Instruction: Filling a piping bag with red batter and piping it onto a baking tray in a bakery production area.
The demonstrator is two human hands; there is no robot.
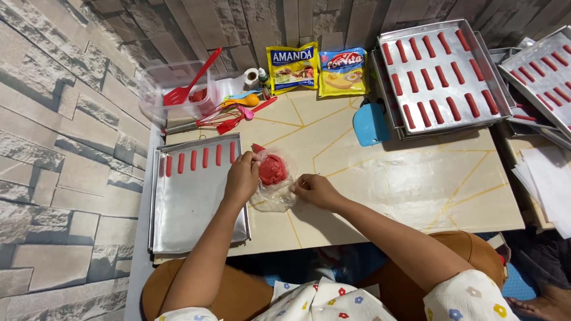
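A lump of red dough sits in a clear plastic bag on the low cream table. My left hand grips the bag's left side beside the dough. My right hand pinches the bag's lower right edge. A metal tray lies just left of my left hand, with a row of several red dough sticks along its far edge.
Stacked metal trays with several red sticks fill the far right. A blue scraper lies mid-table. Two yellow food packets lean on the stone wall. A clear tub with a red spatula, and small utensils, stand far left. White papers lie right.
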